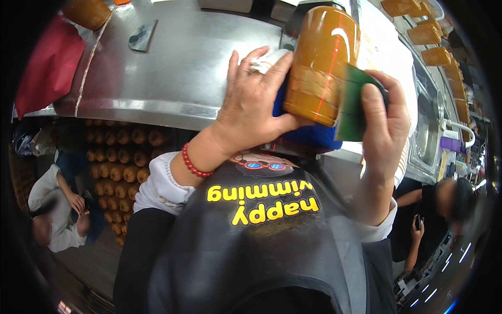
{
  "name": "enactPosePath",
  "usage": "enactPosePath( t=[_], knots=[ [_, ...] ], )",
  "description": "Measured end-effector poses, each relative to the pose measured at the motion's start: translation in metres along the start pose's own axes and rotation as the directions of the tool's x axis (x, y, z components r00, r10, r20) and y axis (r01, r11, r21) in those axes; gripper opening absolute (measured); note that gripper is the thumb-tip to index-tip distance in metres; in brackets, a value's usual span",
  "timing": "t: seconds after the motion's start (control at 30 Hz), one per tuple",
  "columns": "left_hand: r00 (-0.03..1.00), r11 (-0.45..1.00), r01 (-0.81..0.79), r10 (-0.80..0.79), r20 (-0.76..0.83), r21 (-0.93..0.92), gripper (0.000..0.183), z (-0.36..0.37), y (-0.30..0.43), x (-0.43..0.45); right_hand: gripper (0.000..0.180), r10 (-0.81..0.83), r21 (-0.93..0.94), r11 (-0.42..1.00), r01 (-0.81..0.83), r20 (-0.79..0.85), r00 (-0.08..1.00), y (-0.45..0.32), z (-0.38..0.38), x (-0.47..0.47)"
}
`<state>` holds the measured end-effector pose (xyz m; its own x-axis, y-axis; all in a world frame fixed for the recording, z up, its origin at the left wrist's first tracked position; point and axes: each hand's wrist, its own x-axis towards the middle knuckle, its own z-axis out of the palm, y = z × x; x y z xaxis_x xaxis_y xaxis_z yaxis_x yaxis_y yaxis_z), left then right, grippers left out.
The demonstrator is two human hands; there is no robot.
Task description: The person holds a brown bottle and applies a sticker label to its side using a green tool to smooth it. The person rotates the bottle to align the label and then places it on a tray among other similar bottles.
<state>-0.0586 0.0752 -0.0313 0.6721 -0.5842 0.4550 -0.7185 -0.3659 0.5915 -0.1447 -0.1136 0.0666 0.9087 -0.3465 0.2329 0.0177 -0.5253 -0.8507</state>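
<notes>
A glossy orange-brown cylindrical jar or pot [323, 59] lies on its side on a blue cloth or pad [310, 137], with a rough, paler patch near its lower end. A thin red light line runs along it. My left hand [255, 94] has its fingers spread beside the jar, its thumb under the near end; a white wrapping is on a finger and red beads are on the wrist. My right hand [382, 106] grips a green flat sheet or pad [351, 106] against the jar's right side. The hidden fingertips lie behind the pad.
A metal worktop [176, 66] carries a small dark-green piece [143, 36]. Red cloth [51, 66] lies at left. Rows of brown glazed pots [124, 172] stand below left, near a seated person [59, 212]. At right are a sink [425, 125], more orange-brown pots [425, 34] and another person [423, 219].
</notes>
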Motion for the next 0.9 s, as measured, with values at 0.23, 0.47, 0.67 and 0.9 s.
enactPosePath(
  t=[0.23,0.47,0.67,0.9],
  knots=[
    [0.991,0.991,-0.120,0.123,-0.047,0.054,0.111,0.005,0.010,0.006,0.023,0.124,0.480,0.874,-0.084,-0.052,0.991,0.054,0.007,-0.029],
    [0.977,0.992,-0.123,0.125,-0.176,0.019,0.088,0.009,0.000,-0.012,0.024,0.125,0.433,0.898,-0.084,-0.068,0.990,0.069,0.000,-0.036],
    [0.895,0.879,-0.443,0.445,0.031,0.175,0.043,-0.009,0.008,-0.014,0.021,0.041,0.399,0.917,-0.015,-0.057,0.998,0.069,0.010,-0.034],
    [0.833,0.822,-0.546,0.514,0.202,0.160,0.047,-0.029,0.007,0.007,0.024,-0.002,0.314,0.949,0.011,-0.028,1.000,0.081,0.004,-0.032]
  ],
)
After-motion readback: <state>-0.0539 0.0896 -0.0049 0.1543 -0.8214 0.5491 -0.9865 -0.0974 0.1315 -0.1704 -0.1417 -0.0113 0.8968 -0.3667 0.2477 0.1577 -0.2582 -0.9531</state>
